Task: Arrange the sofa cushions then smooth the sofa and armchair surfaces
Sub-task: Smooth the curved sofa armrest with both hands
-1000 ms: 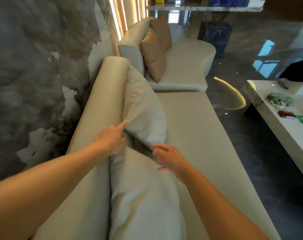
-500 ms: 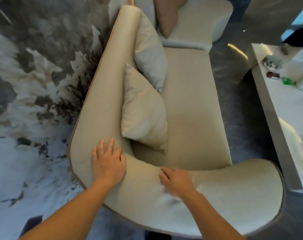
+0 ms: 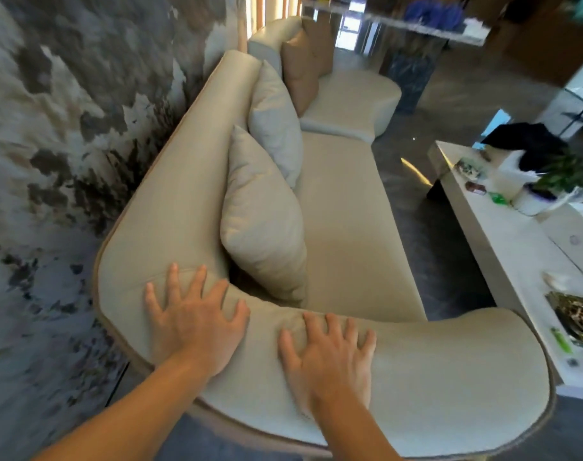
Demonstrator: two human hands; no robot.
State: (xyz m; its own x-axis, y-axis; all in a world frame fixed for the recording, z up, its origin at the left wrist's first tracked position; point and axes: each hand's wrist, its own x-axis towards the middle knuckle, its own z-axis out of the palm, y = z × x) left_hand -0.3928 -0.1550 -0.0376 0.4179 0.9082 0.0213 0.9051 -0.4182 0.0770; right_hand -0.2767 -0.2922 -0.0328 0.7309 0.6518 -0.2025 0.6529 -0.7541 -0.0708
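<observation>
Wall (image 3: 60,134): grey and white marbled, along the left, just behind the sofa back.

Sofa (image 3: 346,227): beige, long, runs away from the camera; its curved arm wraps across the near end. Seat bare to the right of the cushions.

Armchair (image 3: 350,98): pale, at the sofa's far end, touching or just beside it, cannot tell which. Tan cushion (image 3: 300,71) upright against its back; a second may stand behind it, view too blurred.

Table (image 3: 503,247): white, low, right of the sofa across a strip of dark floor. Small clutter and a plant (image 3: 563,174) on it.

Near cushion (image 3: 263,221): grey, leaning on the sofa back, lower corner on the seat by the arm.

Far cushion (image 3: 273,124): grey, leaning likewise, overlapped at its lower edge by the near one.

Left hand (image 3: 193,321): palm down on the arm at the corner, fingers spread, gripping nothing.

Right hand (image 3: 330,357): palm flat on the arm, just beside the left, fingers spread, likewise gripping nothing.
</observation>
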